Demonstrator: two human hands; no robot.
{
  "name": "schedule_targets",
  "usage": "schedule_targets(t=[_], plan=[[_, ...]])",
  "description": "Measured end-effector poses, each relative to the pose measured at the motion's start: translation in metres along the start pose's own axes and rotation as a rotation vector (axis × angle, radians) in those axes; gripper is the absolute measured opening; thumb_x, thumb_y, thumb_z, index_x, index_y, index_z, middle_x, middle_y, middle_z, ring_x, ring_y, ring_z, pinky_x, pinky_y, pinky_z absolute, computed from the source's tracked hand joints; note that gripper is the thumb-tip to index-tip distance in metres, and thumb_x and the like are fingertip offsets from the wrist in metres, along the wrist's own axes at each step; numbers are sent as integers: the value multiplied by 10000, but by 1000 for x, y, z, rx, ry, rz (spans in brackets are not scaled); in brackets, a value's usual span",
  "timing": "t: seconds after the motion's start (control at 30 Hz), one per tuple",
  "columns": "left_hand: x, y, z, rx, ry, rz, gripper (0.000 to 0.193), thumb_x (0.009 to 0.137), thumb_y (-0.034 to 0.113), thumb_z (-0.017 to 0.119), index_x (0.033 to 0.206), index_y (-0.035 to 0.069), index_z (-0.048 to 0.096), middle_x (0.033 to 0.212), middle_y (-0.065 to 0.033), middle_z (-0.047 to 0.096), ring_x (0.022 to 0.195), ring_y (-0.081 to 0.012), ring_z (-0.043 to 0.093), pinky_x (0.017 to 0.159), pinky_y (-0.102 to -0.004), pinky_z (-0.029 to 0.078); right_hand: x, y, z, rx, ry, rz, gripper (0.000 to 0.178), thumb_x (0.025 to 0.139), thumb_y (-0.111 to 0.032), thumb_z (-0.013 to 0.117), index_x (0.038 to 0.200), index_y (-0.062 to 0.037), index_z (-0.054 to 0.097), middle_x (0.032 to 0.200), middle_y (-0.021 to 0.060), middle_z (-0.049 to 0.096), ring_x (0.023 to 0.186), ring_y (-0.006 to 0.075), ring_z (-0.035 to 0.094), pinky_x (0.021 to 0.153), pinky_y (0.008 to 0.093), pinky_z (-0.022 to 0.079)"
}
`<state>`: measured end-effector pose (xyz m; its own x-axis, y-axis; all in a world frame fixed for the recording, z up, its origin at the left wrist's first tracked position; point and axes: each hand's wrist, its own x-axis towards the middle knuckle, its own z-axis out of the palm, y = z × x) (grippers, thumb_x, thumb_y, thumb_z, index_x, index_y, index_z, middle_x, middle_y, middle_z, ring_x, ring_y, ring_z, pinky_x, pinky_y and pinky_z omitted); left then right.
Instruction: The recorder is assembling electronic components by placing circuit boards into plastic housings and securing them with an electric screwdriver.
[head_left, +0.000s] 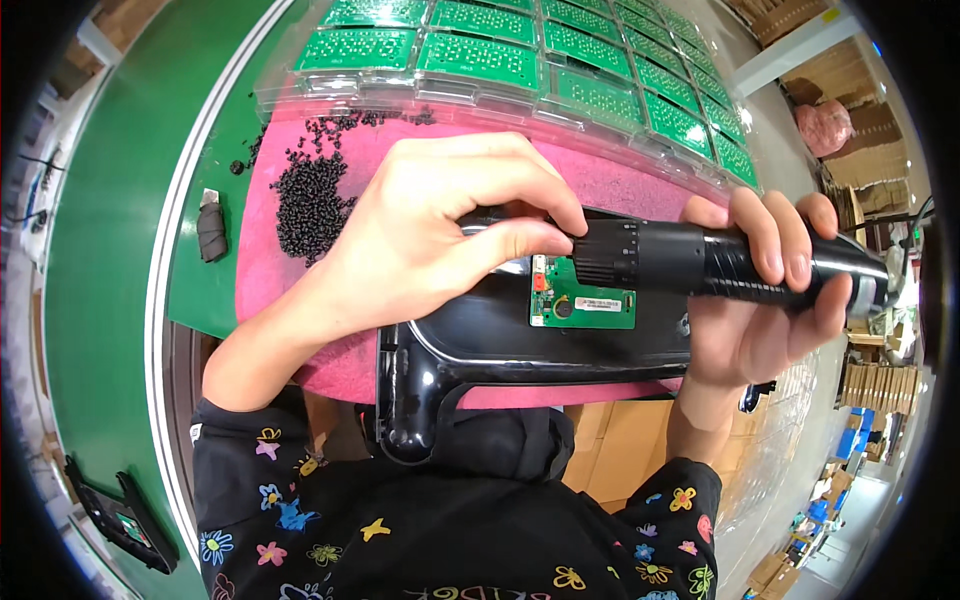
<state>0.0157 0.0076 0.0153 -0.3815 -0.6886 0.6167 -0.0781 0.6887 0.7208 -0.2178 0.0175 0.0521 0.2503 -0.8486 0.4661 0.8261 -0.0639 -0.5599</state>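
Observation:
My right hand [745, 330] is wrapped round a black electric screwdriver [668, 257], held nearly level with its ribbed nose pointing left. At that nose, the thumb and forefinger of my left hand [425, 215] are pinched together. Whatever they grip is too small or hidden to make out. Below the nose lies a green circuit board [595, 312] with a red connector and a white label. It sits on a glossy black plastic housing [480, 350], whose far side is partly covered by my left hand and the tool.
A pink mat [258, 250] lies under the housing. Small black screws [312, 200] are heaped on its left part. Clear trays [560, 95] of green boards stand at the far side. A dark wrapped object [212, 235] and another black housing [125, 520] are on the left.

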Motion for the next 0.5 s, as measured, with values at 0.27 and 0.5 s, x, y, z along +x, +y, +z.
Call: schedule_targets(t=[0.27,0.5], plan=[[0,5,0,-469,-124,-471,100,831,-55,677,931,-60,687,892,-104,679,785,-137,649,703,-245,532,-11,-11,16,-61,-114,-10,321,836,-137,736,1056,-181,506,770,-90,540,781,72,529,904,361,304],[-4,-4,5,-83,-121,-230,75,844,-43,649,916,-32,669,804,-89,691,717,-158,667,660,-260,526,-20,-18,19,-194,-116,-207,332,782,-137,787,996,-201,541,738,-128,561,762,43,518,914,351,301]])
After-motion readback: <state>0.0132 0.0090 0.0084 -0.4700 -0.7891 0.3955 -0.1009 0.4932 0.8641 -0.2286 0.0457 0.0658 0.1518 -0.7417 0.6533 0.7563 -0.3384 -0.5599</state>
